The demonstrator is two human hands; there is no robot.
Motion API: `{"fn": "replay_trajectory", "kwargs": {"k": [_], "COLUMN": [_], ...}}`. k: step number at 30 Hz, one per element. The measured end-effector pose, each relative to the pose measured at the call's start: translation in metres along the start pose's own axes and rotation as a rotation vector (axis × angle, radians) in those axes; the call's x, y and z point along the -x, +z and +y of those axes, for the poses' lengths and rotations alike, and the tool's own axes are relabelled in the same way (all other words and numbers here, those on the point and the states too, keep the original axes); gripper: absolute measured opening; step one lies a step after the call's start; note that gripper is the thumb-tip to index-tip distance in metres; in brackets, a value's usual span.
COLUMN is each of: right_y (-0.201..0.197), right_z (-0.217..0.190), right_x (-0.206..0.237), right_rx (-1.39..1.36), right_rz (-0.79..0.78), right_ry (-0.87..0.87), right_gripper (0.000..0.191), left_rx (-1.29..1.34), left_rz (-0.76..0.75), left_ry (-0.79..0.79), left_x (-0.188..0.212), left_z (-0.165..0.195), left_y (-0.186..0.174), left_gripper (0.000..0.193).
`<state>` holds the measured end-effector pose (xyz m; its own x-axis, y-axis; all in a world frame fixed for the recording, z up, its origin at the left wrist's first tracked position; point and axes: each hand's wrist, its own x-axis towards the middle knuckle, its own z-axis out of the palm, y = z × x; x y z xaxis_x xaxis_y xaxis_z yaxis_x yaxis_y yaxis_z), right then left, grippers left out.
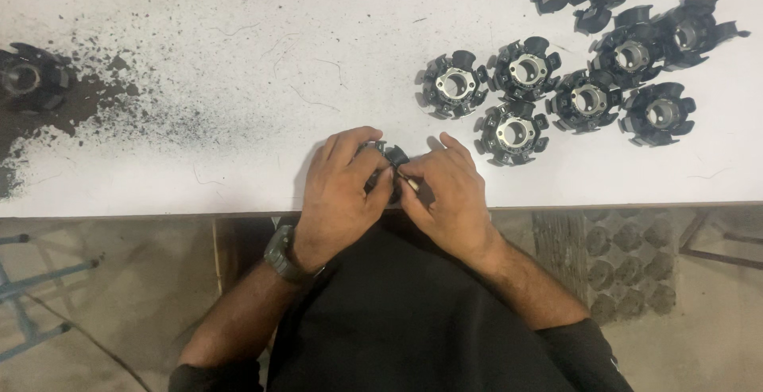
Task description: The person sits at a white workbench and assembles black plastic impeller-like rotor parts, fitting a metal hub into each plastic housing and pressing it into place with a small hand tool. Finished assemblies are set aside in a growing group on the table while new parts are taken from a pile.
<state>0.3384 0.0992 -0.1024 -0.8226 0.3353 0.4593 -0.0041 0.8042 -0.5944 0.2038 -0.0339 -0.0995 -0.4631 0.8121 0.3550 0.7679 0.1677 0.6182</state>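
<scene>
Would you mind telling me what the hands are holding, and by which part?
Both hands grip one black round slotted part at the table edge. The left hand wraps its left rim; the right hand pinches its right side, fingertips pressing something small and pale.

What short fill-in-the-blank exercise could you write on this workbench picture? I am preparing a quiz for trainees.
1. Both hands, the left hand and the right hand, hold one black ring-shaped part at the table's ____ edge.
2. The wristwatch sits on the ____ wrist.
3. The group of similar parts lies to the ____ of the hands.
4. Dark dust covers the ____ side of the white table.

Missing words: near; left; right; left
</scene>
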Motion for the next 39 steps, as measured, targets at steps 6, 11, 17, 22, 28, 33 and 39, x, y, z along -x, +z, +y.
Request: {"fn": "replay_trajectory", "kwargs": {"k": [6,11,17,22,28,33,39], "right_y": [0.001,0.002,0.005,0.008,0.012,0.015,0.011], "right_z": [-0.001,-0.001,-0.002,-0.004,-0.002,-0.003,-0.007], "right_x": [0.0,0.002,0.004,0.007,0.011,0.011,0.006], "right_rx": [0.003,0.003,0.067,0.071,0.074,0.08,0.045], "right_rz": [0.018,0.03,0.033,0.062,0.06,0.068,0.066], "right_ry": [-0.007,-0.015,-0.051,-0.049,-0.053,-0.079,-0.067], "right_gripper": [0.021,0.022,0.025,0.025,0.026,0.028,0.027], "left_rx": [-0.015,0.012,0.03,0.083,0.014,0.088,-0.008], "left_rz": [0.037,0.044,0.103,0.192,0.118,0.062,0.075], "left_ry": [-0.041,-0.044,-0.02,-0.015,-0.018,-0.059,0.085], "left_x": [0.001,0.004,0.008,0.012,0.015,0.013,0.005], "left_z": [-0.003,-0.006,-0.009,-0.009,-0.01,-0.014,-0.017], "left_y": [0.008,0.012,0.018,0.015,0.007,0.001,-0.01], "left_gripper": [0.008,0.009,0.013,0.014,0.019,0.015,0.014]}}
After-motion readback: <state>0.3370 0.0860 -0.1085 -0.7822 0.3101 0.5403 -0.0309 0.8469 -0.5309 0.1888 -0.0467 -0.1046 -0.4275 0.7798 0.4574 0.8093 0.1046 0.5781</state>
